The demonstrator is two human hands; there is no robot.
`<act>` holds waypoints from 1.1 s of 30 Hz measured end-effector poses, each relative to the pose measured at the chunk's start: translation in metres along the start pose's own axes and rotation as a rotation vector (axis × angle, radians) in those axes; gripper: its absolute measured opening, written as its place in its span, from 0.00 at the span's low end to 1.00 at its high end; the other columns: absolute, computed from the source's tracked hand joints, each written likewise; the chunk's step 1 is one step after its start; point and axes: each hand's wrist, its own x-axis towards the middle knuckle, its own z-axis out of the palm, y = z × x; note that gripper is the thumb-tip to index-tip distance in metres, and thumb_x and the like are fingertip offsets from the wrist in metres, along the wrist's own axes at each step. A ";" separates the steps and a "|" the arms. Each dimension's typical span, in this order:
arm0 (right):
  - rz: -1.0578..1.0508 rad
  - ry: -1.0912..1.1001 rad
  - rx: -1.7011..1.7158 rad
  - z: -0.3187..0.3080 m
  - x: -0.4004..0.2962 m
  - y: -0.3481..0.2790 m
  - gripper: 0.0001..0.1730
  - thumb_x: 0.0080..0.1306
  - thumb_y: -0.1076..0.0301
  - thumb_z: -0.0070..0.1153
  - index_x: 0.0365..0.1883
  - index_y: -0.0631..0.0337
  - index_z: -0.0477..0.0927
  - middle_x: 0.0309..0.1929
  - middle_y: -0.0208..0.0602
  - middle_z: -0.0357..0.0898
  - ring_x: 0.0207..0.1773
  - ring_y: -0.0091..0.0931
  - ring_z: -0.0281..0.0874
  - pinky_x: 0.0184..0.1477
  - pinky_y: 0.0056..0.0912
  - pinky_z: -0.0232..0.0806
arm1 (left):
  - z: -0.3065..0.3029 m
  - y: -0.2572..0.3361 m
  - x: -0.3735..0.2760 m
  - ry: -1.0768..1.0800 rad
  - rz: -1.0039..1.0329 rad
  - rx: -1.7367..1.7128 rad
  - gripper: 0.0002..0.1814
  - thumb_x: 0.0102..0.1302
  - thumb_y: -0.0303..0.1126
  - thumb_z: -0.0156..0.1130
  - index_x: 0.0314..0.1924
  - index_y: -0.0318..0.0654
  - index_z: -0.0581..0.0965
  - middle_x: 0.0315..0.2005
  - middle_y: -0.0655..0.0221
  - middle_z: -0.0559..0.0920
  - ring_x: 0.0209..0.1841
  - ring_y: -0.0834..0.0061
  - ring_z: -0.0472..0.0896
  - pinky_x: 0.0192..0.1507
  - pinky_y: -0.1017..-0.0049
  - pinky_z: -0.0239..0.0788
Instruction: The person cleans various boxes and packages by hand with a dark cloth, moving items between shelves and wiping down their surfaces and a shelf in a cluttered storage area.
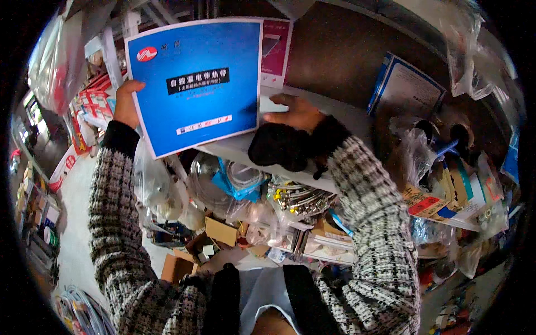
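A flat blue box with a white border faces me, tilted, bearing printed writing and a red oval mark. At its left edge is my left hand, the thumb over the front and the other fingers hidden behind. My right hand is beside the box's right edge with its fingers apart; whether the fingertips touch the box is not plain. A magenta box stands partly hidden behind the blue one. Below my right hand a black object rests at the edge of the grey shelf.
Coiled clear tubing and braided metal hoses lie under the shelf. Plastic bags hang at upper left and upper right. Another blue-edged box leans at the right, above open cartons. An open cardboard box sits low down.
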 end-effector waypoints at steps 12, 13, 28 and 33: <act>-0.020 0.274 0.857 -0.024 0.005 0.018 0.36 0.46 0.71 0.67 0.54 0.69 0.68 0.53 0.41 0.73 0.54 0.35 0.68 0.62 0.37 0.54 | 0.056 0.013 0.012 -0.435 0.063 -0.140 0.18 0.51 0.28 0.55 0.43 0.27 0.72 0.37 0.56 0.78 0.40 0.64 0.77 0.44 0.67 0.72; 0.016 0.331 0.819 -0.041 -0.013 0.031 0.33 0.47 0.69 0.66 0.52 0.68 0.71 0.52 0.40 0.74 0.54 0.34 0.69 0.61 0.36 0.55 | 0.080 0.005 0.014 -0.497 0.053 -0.164 0.18 0.52 0.29 0.56 0.43 0.27 0.72 0.38 0.56 0.78 0.40 0.64 0.77 0.44 0.67 0.72; 0.232 1.049 0.228 -0.084 -0.100 0.141 0.50 0.43 0.65 0.71 0.60 0.60 0.54 0.54 0.48 0.68 0.55 0.42 0.66 0.52 0.48 0.63 | 0.230 -0.158 0.129 -0.485 0.433 0.595 0.34 0.57 0.33 0.61 0.59 0.30 0.56 0.52 0.51 0.68 0.52 0.60 0.71 0.53 0.66 0.63; 0.700 1.064 -0.274 -0.038 -0.079 0.097 0.67 0.39 0.57 0.74 0.65 0.64 0.37 0.55 0.64 0.57 0.56 0.50 0.62 0.55 0.48 0.61 | 0.187 -0.208 0.116 -0.534 0.515 1.170 0.43 0.59 0.37 0.57 0.62 0.21 0.43 0.58 0.35 0.56 0.60 0.45 0.61 0.61 0.63 0.55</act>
